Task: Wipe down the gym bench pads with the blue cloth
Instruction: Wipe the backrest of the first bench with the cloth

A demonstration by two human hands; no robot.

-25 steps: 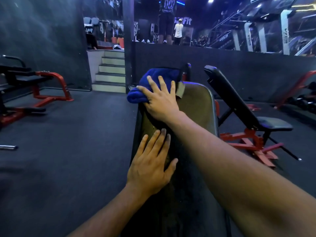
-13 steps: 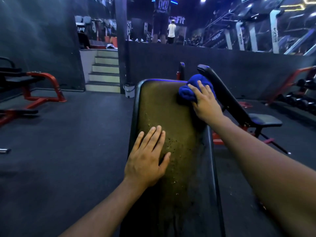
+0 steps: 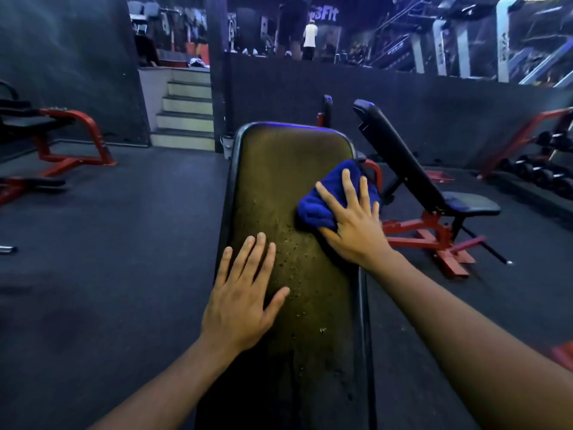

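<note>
A long worn bench pad [image 3: 288, 169], dark with a cracked, flaking surface, runs away from me in the middle of the view. The bunched blue cloth [image 3: 322, 203] lies on its right side, about halfway up. My right hand [image 3: 353, 221] presses flat on the cloth with straight, spread fingers. My left hand [image 3: 245, 296] rests flat on the pad's left edge, nearer to me, fingers straight.
A second black adjustable bench on a red frame [image 3: 434, 209] stands close on the right. A red-framed machine [image 3: 62, 144] is at the left, steps [image 3: 186, 119] behind, a dumbbell rack [image 3: 539, 169] far right. Dark rubber floor lies on both sides.
My right hand slid the cloth from the pad's top left corner across to the top right, then down the right side toward me. The left hand stayed in place.
</note>
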